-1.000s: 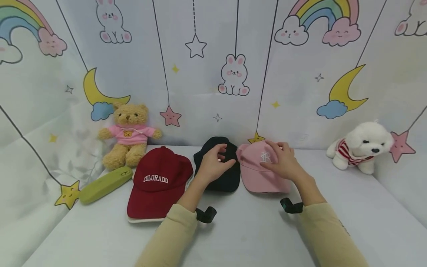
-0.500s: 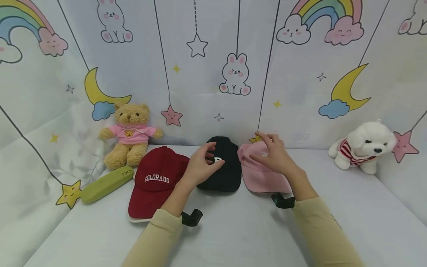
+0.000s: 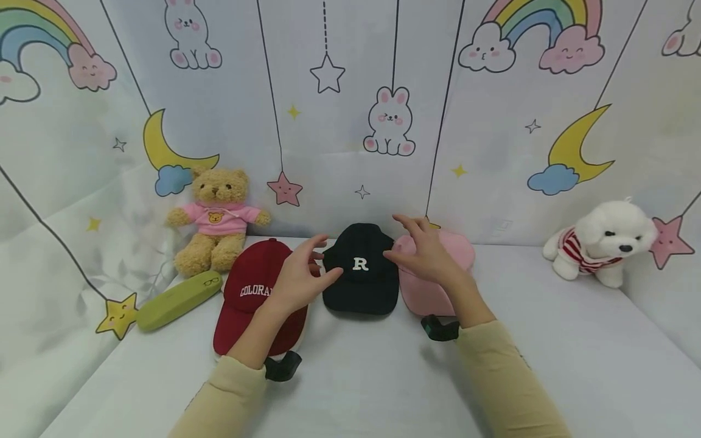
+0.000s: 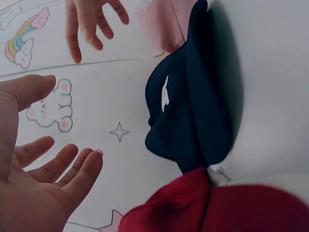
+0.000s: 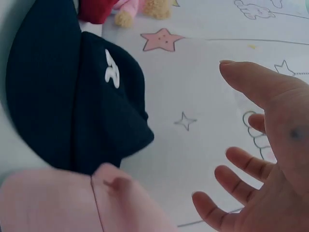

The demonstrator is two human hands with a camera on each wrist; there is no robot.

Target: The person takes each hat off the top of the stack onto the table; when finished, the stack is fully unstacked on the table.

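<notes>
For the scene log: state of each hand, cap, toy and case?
Left hand: holding nothing.
Right hand: holding nothing.
Black cap: crown up, brim in front.
Red cap: crown up, partly hidden.
Pink cap: crown up, partly hidden.
Teddy bear: sitting upright.
Green case: lying, looks closed.
Toy dog: upright.

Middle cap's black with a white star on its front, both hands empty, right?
Not a star: the head view shows a white letter R on the black cap. The rest stands: middle cap, left hand and right hand empty.
</notes>
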